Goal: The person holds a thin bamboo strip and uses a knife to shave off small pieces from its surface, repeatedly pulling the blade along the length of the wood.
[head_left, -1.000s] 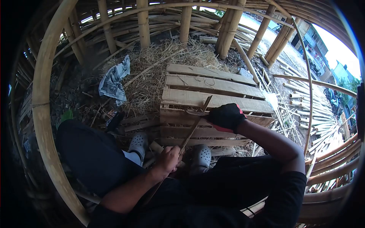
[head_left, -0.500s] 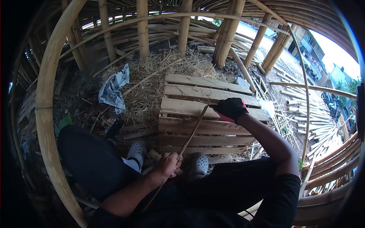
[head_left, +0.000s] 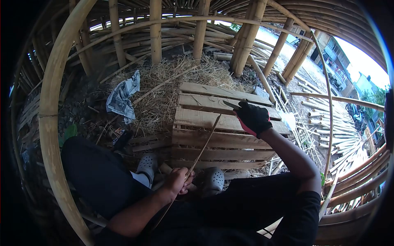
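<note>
My bare left hand (head_left: pixel 179 180) grips a thin bamboo strip (head_left: pixel 204 141) near its lower end, just above my lap. The strip slants up and to the right, and its tip rests over the wooden pallet (head_left: pixel 193 137). My right hand (head_left: pixel 254 117), in a black and red glove, is closed around a knife (head_left: pixel 232 105) whose dark blade points left, above and to the right of the strip's tip. The blade is clear of the strip.
My grey clogs (head_left: pixel 148 162) rest on the ground in front of the pallet. Straw (head_left: pixel 164 88) and a crumpled newspaper (head_left: pixel 122 95) lie beyond it. Bent bamboo poles (head_left: pixel 48 110) and upright posts (head_left: pixel 155 30) ring the spot. Cut bamboo pieces (head_left: pixel 340 131) pile up at the right.
My gloved right hand has moved up and away along the strip, carrying the knife off its tip. My left hand has kept its grip and shifted slightly lower.
</note>
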`<state>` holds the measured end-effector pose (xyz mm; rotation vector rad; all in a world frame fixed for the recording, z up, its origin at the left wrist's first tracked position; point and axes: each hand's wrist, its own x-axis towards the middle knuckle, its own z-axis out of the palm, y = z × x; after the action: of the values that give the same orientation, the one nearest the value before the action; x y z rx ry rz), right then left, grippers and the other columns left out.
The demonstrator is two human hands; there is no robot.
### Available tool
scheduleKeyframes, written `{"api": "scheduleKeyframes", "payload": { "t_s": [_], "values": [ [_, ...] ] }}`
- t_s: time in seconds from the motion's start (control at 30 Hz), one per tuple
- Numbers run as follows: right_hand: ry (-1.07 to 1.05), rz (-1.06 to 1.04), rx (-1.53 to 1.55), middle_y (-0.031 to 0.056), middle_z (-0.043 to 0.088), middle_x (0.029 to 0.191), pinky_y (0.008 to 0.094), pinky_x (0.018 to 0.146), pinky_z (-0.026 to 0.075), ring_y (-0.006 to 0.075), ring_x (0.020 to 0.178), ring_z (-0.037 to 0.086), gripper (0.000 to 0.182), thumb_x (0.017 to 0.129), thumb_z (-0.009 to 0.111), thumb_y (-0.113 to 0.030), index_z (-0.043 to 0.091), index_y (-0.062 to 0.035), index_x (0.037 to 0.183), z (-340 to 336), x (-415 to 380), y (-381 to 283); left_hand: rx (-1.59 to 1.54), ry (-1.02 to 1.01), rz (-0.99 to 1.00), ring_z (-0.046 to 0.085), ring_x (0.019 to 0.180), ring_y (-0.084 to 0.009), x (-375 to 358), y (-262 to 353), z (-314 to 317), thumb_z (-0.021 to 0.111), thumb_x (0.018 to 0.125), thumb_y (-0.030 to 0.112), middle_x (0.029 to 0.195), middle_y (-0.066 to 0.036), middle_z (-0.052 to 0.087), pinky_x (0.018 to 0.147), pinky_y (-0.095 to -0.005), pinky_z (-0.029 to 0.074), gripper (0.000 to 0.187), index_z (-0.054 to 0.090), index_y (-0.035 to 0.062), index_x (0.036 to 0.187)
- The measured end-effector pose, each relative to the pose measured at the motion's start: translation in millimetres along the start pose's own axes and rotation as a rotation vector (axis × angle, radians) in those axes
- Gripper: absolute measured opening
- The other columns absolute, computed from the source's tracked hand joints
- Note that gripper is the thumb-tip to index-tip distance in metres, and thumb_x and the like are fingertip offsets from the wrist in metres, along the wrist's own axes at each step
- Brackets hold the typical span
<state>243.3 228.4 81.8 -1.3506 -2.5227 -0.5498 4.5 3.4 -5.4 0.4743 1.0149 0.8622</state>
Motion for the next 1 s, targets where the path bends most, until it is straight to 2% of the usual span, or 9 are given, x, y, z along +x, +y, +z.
{"api": "scheduleKeyframes", "payload": {
  "t_s": [0.27, 0.33, 0.37, 0.5, 0.57, 0.7, 0.77, 0.8, 1.0],
  "values": [
    [-0.086, -0.316, 0.043, 0.0066, 0.065, 0.075, 0.0396, 0.051, 0.049, 0.0256, 0.065, 0.066, 0.033, 0.095, 0.048, -0.038, 0.058, -0.0232, 0.123, 17.3, -18.3, 18.8, -0.012, 0.006, 0.009, 0.028, 0.036, -0.0075, -2.1, 5.5, -1.7, 0.031, 0.094, 0.025, 0.050, 0.004, 0.032, 0.034, -0.0226, 0.024, 0.023, 0.045, 0.0106, 0.083],
    [-0.299, -0.314, 0.069, 0.0061, 0.066, 0.079, 0.0397, 0.053, 0.050, 0.0264, 0.068, 0.066, 0.032, 0.095, 0.049, -0.037, 0.058, -0.0245, 0.123, 11.0, -20.7, 21.6, -0.021, -0.007, 0.017, 0.028, 0.036, -0.0075, -2.4, 5.3, -1.9, 0.032, 0.094, 0.025, 0.050, 0.004, 0.032, 0.034, -0.0225, 0.024, 0.022, 0.045, 0.0102, 0.084],
    [-0.302, -0.312, 0.070, 0.0061, 0.066, 0.079, 0.0397, 0.053, 0.050, 0.0264, 0.068, 0.066, 0.032, 0.095, 0.049, -0.037, 0.058, -0.0245, 0.123, 18.8, -21.9, 31.0, -0.022, -0.008, 0.014, 0.028, 0.036, -0.0075, -2.9, 5.3, -1.7, 0.032, 0.094, 0.025, 0.050, 0.004, 0.032, 0.034, -0.0225, 0.024, 0.022, 0.045, 0.0102, 0.084],
    [-0.209, -0.089, -0.235, 0.0064, 0.067, 0.075, 0.0416, 0.054, 0.050, 0.0263, 0.068, 0.066, 0.025, 0.096, 0.042, -0.030, 0.062, -0.0185, 0.107, 26.8, -17.6, 63.3, -0.021, -0.021, 0.009, 0.029, 0.037, -0.0076, -3.7, 4.8, -0.1, 0.033, 0.094, 0.025, 0.051, 0.003, 0.032, 0.034, -0.0224, 0.024, 0.022, 0.045, 0.0098, 0.084],
    [-0.138, 0.089, -0.170, 0.0070, 0.066, 0.073, 0.0429, 0.054, 0.050, 0.0266, 0.067, 0.066, 0.027, 0.095, 0.044, -0.029, 0.060, -0.0186, 0.113, 17.7, -16.2, 65.2, -0.029, -0.034, 0.009, 0.029, 0.037, -0.0077, -3.4, 5.7, 1.2, 0.033, 0.094, 0.025, 0.051, 0.003, 0.033, 0.034, -0.0225, 0.024, 0.022, 0.046, 0.0097, 0.084],
    [-0.013, 0.072, -0.136, 0.0075, 0.064, 0.072, 0.0424, 0.054, 0.050, 0.0274, 0.066, 0.065, 0.029, 0.094, 0.046, -0.027, 0.059, -0.0194, 0.118, 40.2, -4.4, 63.6, 0.000, -0.040, 0.001, 0.029, 0.037, -0.0080, -0.4, 1.4, 2.8, 0.033, 0.094, 0.026, 0.051, 0.003, 0.033, 0.034, -0.0228, 0.024, 0.023, 0.045, 0.0099, 0.084],
    [0.183, -0.136, 0.024, 0.0081, 0.061, 0.072, 0.0418, 0.055, 0.051, 0.0276, 0.067, 0.064, 0.031, 0.093, 0.047, -0.023, 0.057, -0.0195, 0.122, 56.3, 4.1, 57.3, 0.005, -0.045, -0.002, 0.029, 0.037, -0.0081, 2.4, 0.6, 1.3, 0.033, 0.095, 0.027, 0.051, 0.003, 0.032, 0.034, -0.0229, 0.024, 0.023, 0.045, 0.0101, 0.084],
    [0.049, -0.147, -0.030, 0.0102, 0.061, 0.079, 0.0417, 0.057, 0.051, 0.0268, 0.068, 0.064, 0.031, 0.094, 0.046, -0.019, 0.057, -0.0182, 0.123, 45.8, 7.0, 43.4, 0.006, -0.050, -0.003, 0.029, 0.037, -0.0082, 2.9, 0.1, 1.3, 0.033, 0.095, 0.027, 0.051, 0.003, 0.032, 0.035, -0.0229, 0.025, 0.023, 0.045, 0.0102, 0.084],
    [-0.070, -0.393, -0.090, 0.0116, 0.061, 0.091, 0.0414, 0.064, 0.052, 0.0282, 0.071, 0.064, 0.031, 0.096, 0.044, -0.020, 0.056, -0.0171, 0.124, 63.2, 41.7, 37.3, 0.016, -0.056, -0.017, 0.030, 0.037, -0.0084, 2.1, -0.2, 2.8, 0.033, 0.095, 0.027, 0.051, 0.003, 0.032, 0.035, -0.0230, 0.025, 0.024, 0.046, 0.0106, 0.084]
  ]
}}
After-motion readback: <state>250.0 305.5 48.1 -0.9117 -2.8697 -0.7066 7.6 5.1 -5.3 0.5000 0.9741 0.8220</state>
